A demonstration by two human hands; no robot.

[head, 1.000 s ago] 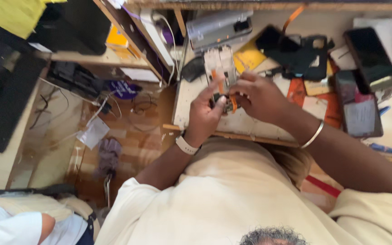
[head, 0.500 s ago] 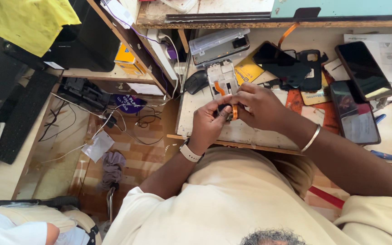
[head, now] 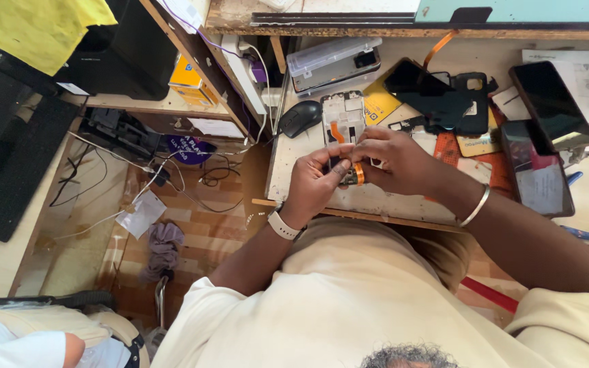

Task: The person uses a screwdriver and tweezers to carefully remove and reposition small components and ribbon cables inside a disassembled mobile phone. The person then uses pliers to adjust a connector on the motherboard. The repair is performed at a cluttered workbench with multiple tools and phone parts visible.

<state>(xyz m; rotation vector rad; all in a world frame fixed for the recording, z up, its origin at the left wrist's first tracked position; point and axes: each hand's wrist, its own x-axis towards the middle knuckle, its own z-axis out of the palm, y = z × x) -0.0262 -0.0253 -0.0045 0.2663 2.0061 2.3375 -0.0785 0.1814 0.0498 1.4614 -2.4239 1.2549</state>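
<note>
Since the earlier frame my view has tipped a little, so more of the floor and cables shows on the left; both hands have stayed together over the near part of the workbench (head: 376, 199). I see my left hand (head: 311, 182) curled, thumb and forefinger pressed onto a small dark component with an orange flex strip (head: 354, 173) — my right hand (head: 393, 161) pinches the same piece from the other side, fingertips meeting the left ones. What exactly the piece is I can't quite make out; it is mostly hidden by the fingers. It sits just at the lower end of the opened phone frame (head: 343, 117), which lies flat on the bench with an orange ribbon across its inside. Beside the frame on the left rests a black mouse (head: 299, 118); above it, a clear plastic box (head: 334, 61). To the right lie a black phone case (head: 470, 102), a dark phone (head: 551, 103) face up, and another phone (head: 537, 170) with a paper slip on it. A silver bangle (head: 475, 206) circles my right wrist, a pale watch (head: 283, 225) my left.
</note>
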